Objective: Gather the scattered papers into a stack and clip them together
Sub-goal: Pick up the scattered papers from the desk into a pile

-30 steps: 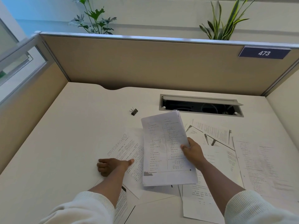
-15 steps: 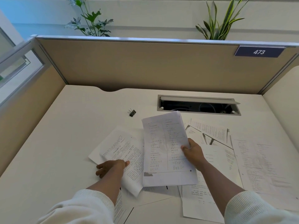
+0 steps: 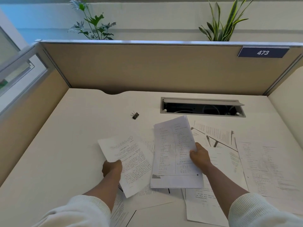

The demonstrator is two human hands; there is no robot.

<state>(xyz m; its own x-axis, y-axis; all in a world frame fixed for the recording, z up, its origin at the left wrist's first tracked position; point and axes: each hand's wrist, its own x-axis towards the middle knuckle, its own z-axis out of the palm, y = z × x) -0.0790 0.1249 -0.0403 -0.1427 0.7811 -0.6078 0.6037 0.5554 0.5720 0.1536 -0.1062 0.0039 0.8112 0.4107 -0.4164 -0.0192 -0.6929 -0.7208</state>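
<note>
Left hand (image 3: 112,167) and right hand (image 3: 199,156), both forearms extended forward, fingers curled in pinching grips.

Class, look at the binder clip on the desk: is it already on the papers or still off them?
Off. The binder clip lies alone on the bare desk, apart from the papers and both hands.

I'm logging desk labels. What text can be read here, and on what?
"473": white digits on the blue plate on the partition.
Print on the sheet in the left hand, the sheets in the right hand and the loose papers: too small to read.
</note>
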